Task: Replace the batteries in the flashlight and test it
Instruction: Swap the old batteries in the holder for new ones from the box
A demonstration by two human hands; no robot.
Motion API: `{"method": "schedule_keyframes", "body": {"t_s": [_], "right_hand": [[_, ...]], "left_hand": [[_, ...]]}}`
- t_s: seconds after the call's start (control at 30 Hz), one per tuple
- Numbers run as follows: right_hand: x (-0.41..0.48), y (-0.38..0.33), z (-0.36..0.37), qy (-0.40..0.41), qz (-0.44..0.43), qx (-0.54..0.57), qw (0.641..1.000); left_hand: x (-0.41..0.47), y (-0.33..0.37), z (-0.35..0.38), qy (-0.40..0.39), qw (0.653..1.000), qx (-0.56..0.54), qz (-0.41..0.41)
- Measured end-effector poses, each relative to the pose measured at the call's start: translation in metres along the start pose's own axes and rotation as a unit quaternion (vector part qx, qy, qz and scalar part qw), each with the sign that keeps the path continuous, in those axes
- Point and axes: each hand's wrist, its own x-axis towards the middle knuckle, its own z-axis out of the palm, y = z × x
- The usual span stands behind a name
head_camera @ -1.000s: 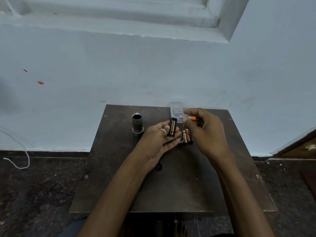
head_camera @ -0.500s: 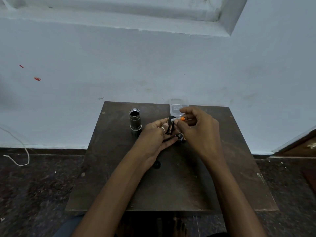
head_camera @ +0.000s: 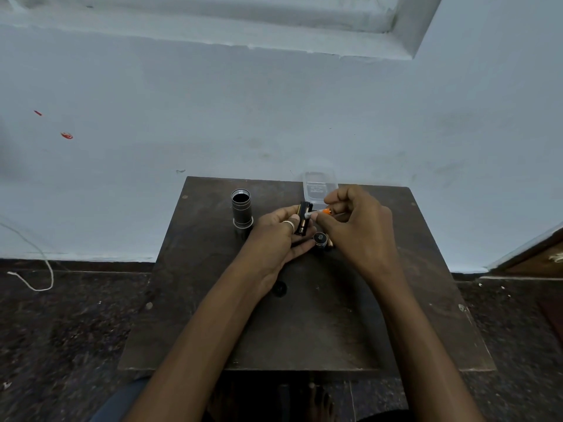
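While the left hand (head_camera: 281, 236) cradles a black plastic battery holder (head_camera: 304, 217) above the dark wooden table (head_camera: 304, 330), the right hand (head_camera: 356, 229) pinches an orange-tipped battery (head_camera: 320, 212) at its slot; match polarity, press gently. The grey cylindrical flashlight body (head_camera: 242, 211) stands nearby.

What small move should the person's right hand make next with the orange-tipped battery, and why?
Probably press the battery sideways into the open slot of the black battery holder. The right hand pinches it with its tip touching the holder's upper end, the left hand steadies the holder, and the flashlight body stands open, waiting.
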Motion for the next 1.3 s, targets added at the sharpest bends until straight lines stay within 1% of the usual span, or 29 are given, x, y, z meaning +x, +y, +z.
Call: {"method": "schedule_keyframes", "body": {"t_s": [0.13,0.23,0.37,0.47,0.63,0.8,0.87,1.0,1.2,1.3], "right_hand": [[0.000,0.000,0.003,-0.016,0.007,-0.006,1.000],[0.001,0.000,0.005,-0.002,0.008,0.019,1.000],[0.001,0.000,0.009,0.020,-0.012,0.038,0.999],[0.000,0.000,0.013,0.014,-0.031,0.028,0.999],[-0.004,-0.001,0.015,-0.023,-0.072,-0.016,0.997],[-0.005,0.003,0.009,-0.107,-0.083,-0.037,0.990],[-0.004,0.004,0.010,-0.126,-0.089,-0.036,0.987],[-0.003,0.005,0.012,-0.089,-0.110,-0.038,0.989],[-0.003,0.006,0.013,-0.051,-0.161,-0.047,0.985],[-0.004,0.006,0.013,-0.056,-0.180,-0.054,0.981]], "left_hand": [[0.000,-0.001,-0.001,0.000,1.000,0.020,0.006],[0.000,-0.001,-0.002,-0.004,1.000,0.024,0.010],[0.000,0.000,-0.003,-0.013,1.000,0.004,0.007],[0.001,0.000,-0.005,-0.027,0.999,-0.022,0.006],[0.004,-0.001,-0.007,-0.047,0.998,-0.029,0.014],[0.004,0.001,-0.009,-0.014,0.999,-0.029,0.011],[0.004,0.002,-0.009,-0.011,0.999,-0.032,0.013],[0.005,0.002,-0.005,-0.007,0.999,-0.030,0.014],[0.003,0.001,-0.003,-0.002,0.998,-0.016,0.055],[0.001,0.001,-0.003,-0.009,0.998,-0.010,0.063]]}}
